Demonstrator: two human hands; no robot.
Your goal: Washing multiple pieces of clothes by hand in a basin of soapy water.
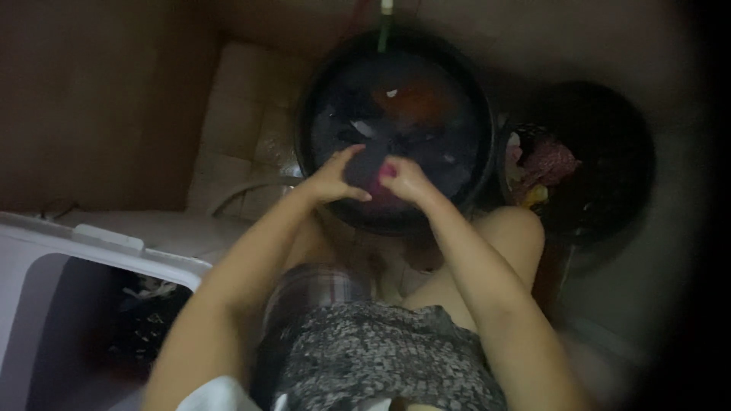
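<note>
dark, wet cloth (pixel 365 169) is bunched between two bare hands over the near side of a round black basin (pixel 480 133) full of murky water and soaking laundry. the left hand (pixel 333 179) curls around the cloth from one side, fingers wrapped closed on it; the right hand (pixel 402 179) grips a pink piece (pixel 388 171) pressed against it, fingers also closed tight. the picture is dim and blurred, so whether the pink is part of the same garment cannot be told.

judging from the grip, this looks like the scrubbing step of hand washing, fabric rubbed against fabric just above the water. a next move would call for a firm hold with both hands and the cloth kept over the basin so drips fall inside.

the basin is smooth with a thick rolled rim; something orange (pixel 415 99) floats near its far side. to the right, a second dark tub (pixel 609 152) holds a heap of pink and yellow clothes. at lower left is the pale plastic edge of a washing machine (pixel 106 243). the floor is tiled and dull.
</note>
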